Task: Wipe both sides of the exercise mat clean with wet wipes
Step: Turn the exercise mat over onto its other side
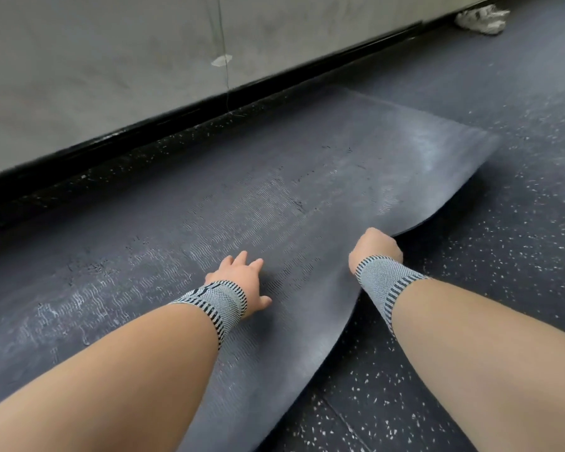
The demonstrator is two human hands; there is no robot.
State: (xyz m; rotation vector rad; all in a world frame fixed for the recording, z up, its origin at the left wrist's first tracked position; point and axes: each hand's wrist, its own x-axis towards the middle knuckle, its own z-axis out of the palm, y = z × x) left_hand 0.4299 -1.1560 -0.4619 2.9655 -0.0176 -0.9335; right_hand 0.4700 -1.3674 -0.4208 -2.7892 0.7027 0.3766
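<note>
A dark grey exercise mat (274, 190) with a fine wave texture and pale scuffs lies along the floor beside the wall. Its right edge is lifted off the floor, and the far right corner curves upward. My right hand (375, 247) grips that raised edge, fingers curled under it. My left hand (240, 278) rests flat on the mat's top with fingers spread. Both wrists wear grey knitted bands. No wipe shows in either hand.
A grey wall (111, 60) with a black baseboard (209, 102) runs along the mat's far side. A crumpled white cloth (481, 16) lies by the wall at the top right. Dark speckled rubber floor (503, 239) spreads to the right.
</note>
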